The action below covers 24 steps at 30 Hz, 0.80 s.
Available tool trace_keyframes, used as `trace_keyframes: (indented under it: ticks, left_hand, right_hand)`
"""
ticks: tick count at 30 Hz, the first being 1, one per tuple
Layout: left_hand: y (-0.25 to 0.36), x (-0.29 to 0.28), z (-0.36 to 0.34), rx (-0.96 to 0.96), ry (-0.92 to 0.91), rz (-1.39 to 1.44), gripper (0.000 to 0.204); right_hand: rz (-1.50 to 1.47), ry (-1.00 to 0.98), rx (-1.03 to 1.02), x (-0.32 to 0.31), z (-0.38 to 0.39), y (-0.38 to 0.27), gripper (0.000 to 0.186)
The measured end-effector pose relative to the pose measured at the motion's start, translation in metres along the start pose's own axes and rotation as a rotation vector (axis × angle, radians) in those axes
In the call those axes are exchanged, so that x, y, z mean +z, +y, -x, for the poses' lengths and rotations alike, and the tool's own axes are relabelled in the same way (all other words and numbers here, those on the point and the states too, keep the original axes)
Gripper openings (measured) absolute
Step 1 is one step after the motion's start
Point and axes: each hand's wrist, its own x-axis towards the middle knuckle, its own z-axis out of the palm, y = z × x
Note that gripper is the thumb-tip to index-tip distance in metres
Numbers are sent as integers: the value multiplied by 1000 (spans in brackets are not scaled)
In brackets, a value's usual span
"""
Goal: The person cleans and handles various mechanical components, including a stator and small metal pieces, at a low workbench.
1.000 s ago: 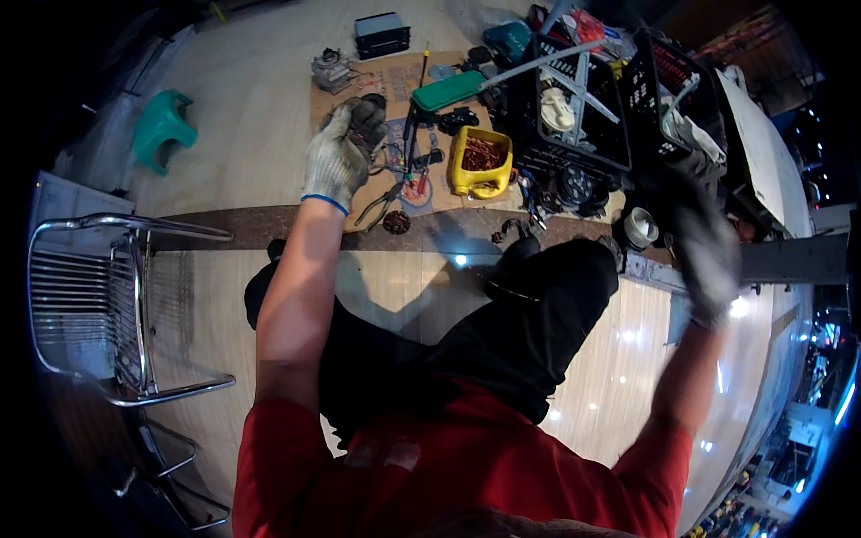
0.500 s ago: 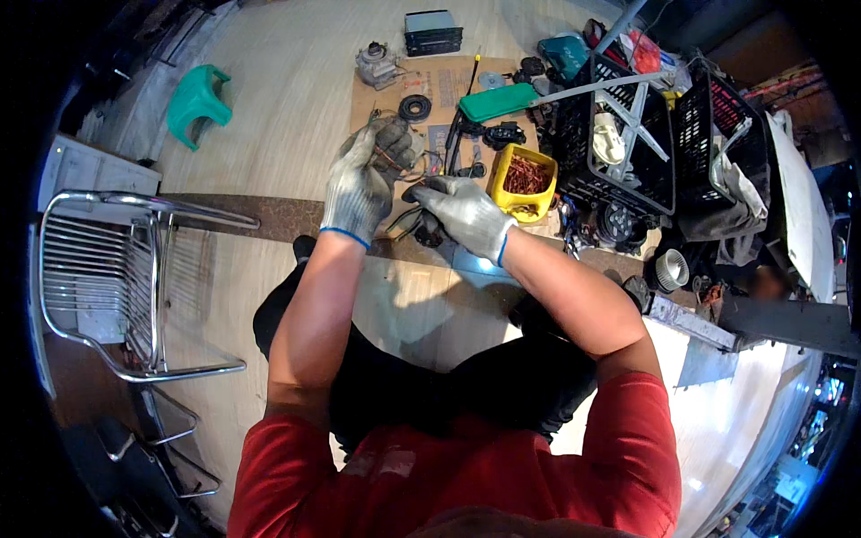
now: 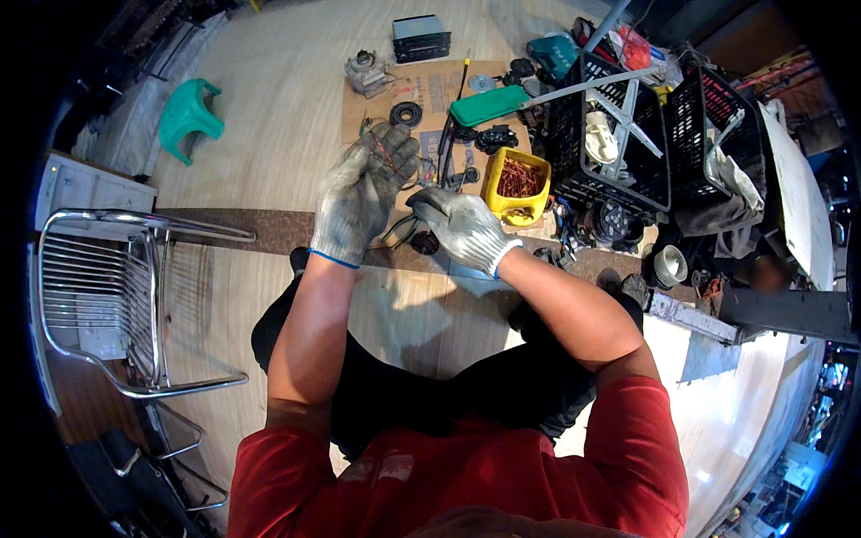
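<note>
My left hand [image 3: 363, 193], in a whitish work glove with grey soiled fingers, is turned palm up with its fingers stretched out. Thin reddish wires [image 3: 387, 158] lie across its palm and fingers. Close on its right, my right hand [image 3: 462, 224] wears a matching glove, its thumb and fingers pinched together. A wire end comes near those fingertips, but what sits in the pinch is hidden. Below and between the hands are a dark round part [image 3: 424, 243] and some loose cable. Just beyond the right hand stands a yellow container [image 3: 523, 216] filled with copper-coloured pieces.
Cardboard [image 3: 435, 85] on the floor bears a black ring [image 3: 405, 114], a metal motor-like part [image 3: 366, 73] and a green flat-headed tool [image 3: 489, 106]. Black crates [image 3: 650, 193] stand right. A green stool [image 3: 190, 117] and metal chair [image 3: 99, 269] are left.
My left hand has come slightly closer to me, its fingers unfolding from around the wires. My right hand stays pinched, having turned a little. The whole view has shifted slightly.
</note>
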Motion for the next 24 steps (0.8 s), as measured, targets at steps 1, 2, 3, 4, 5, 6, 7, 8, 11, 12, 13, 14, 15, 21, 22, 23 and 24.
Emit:
trace_keyframes:
  ticks: [1,2,3,4,5,6,7,8,11,12,13,14,15,21,22,23,24]
  left_hand:
    - [1,2,0,-4,29,-16,49]
    - [0,5,1,-12,58,-33,48]
    - [-1,8,2,-20,88,-50,47]
    - [-2,10,3,-19,101,-43,45]
    - [-3,12,3,-17,116,-36,43]
    - [-4,13,4,-15,131,-29,41]
    - [-5,13,4,-16,143,-30,40]
    - [-5,14,4,-18,154,-33,38]
    - [-3,20,6,-31,179,-89,35]
    - [-2,21,7,-36,186,-117,34]
    - [-2,20,7,-68,140,-112,34]
    - [0,19,5,-102,90,-109,34]
    - [2,17,4,-137,41,-105,34]
    - [9,20,13,-480,-90,-87,50]
    - [13,17,14,-558,-178,-82,53]
    - [12,18,17,-595,-162,-166,54]
    - [11,22,17,-632,-151,-249,54]
  right_hand:
    - [-65,-15,38,-4,-1,-3,31]
    - [-5,3,-9,-2,1,-1,30]
    - [55,21,-55,2,3,3,30]
    - [116,39,-101,4,4,6,30]
    - [91,19,-77,4,4,7,29]
    - [67,0,-52,4,4,7,29]
    - [42,-19,-27,4,3,9,28]
    - [68,-23,-87,4,2,12,28]
    - [56,-61,-163,-4,-1,19,27]
    - [-7,-91,-119,-11,-3,15,27]
    - [-70,-122,-74,-17,-5,15,27]
    - [-68,-168,-86,-20,-9,18,27]
    - [-153,-254,17,-27,-11,21,28]
    - [-572,-483,378,-64,-15,52,30]
    - [-423,-439,286,-61,-19,66,31]
    - [-400,-424,295,-69,-20,60,33]
    - [-374,-400,339,-75,-20,55,33]
